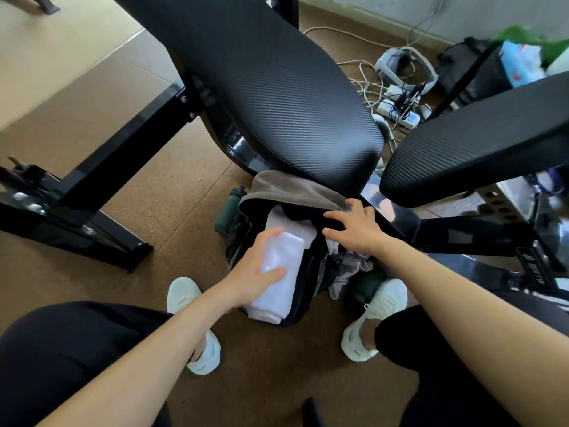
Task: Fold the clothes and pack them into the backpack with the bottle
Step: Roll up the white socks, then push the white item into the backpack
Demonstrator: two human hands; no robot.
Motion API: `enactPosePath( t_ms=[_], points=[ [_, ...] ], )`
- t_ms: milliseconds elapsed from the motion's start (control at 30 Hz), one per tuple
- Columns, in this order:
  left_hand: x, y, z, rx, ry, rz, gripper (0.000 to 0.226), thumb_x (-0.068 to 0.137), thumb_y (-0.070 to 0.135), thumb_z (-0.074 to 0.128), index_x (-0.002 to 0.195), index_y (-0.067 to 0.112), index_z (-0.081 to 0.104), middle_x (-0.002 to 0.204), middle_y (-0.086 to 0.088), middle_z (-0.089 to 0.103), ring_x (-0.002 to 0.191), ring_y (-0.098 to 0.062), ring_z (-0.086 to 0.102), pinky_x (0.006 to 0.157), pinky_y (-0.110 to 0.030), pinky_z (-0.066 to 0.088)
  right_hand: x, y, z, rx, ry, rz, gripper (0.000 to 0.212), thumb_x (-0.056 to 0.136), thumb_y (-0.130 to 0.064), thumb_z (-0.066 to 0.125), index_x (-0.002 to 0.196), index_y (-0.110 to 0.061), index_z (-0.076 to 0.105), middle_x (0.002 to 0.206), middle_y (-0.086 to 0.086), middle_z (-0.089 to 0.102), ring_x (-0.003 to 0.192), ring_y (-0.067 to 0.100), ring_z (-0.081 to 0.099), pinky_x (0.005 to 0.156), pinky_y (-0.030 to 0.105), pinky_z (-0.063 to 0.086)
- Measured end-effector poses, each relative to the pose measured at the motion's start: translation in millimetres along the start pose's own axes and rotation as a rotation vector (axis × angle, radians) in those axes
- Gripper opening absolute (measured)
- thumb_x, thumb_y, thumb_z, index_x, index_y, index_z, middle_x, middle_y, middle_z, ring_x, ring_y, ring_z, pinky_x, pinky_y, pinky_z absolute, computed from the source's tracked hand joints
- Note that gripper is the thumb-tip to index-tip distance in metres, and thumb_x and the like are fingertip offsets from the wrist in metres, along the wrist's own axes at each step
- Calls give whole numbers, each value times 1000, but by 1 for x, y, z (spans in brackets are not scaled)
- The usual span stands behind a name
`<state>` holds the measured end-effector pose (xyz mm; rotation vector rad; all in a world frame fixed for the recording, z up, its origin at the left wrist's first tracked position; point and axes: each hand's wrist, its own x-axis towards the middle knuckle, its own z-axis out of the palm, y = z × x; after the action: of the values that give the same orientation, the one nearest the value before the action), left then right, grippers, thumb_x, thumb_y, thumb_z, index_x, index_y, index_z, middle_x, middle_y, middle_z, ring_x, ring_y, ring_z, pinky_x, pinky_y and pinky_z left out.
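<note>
Under left hand fingers: we clasp folded white cloth, half into backpack; right hand splayed, holding rim; bottle unpacked.

A: What does the floor carry?
B: The open black backpack at centre, a dark green bottle touching its left side, and cables far right.

A white folded cloth lies on the black backpack. A grey-brown towel sits behind it. The bottle is dark green. The bench pad is black with fine ribbing; the floor looks speckled brown, and the shoes are pale, perhaps mint-white.
</note>
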<state>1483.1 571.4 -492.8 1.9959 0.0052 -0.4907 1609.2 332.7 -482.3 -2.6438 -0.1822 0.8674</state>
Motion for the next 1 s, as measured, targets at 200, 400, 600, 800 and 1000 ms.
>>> enactPosePath(
  t_ms=[200,400,600,800,1000],
  points=[
    [42,-11,1,199,15,-81,48,96,37,61,122,61,29,138,3,34,109,-36,57,94,-52,50,29,-1,-7,273,11,64,63,90,-52,55,150,-36,45,154,11,37,143,44,29,121,48,24],
    [101,-22,10,632,-52,5,26,103,29,51,117,51,46,155,4,19,83,-37,62,67,-51,55,39,3,-25,653,35,50,55,100,-27,58,153,-29,41,116,-3,65,90,15,67,77,26,55],
    [162,-39,27,1110,-93,227,50,99,22,56,145,40,47,164,-15,16,130,-45,47,88,-48,49,48,10,-26,794,1,94,56,103,-40,54,155,-36,35,127,-9,54,104,24,69,93,35,53],
    [189,-67,22,1479,-173,449,58,84,17,69,139,34,56,167,-7,21,127,-35,51,99,-53,46,52,10,-25,870,-31,77,55,104,-40,51,156,-35,34,151,-6,47,111,24,65,96,37,51],
    [210,-75,43,1556,-142,292,47,99,22,54,146,25,49,170,-1,10,150,-36,25,117,-50,30,54,7,-24,957,-34,64,21,106,-32,48,120,-40,62,123,-19,57,125,22,59,110,39,43]
  ],
)
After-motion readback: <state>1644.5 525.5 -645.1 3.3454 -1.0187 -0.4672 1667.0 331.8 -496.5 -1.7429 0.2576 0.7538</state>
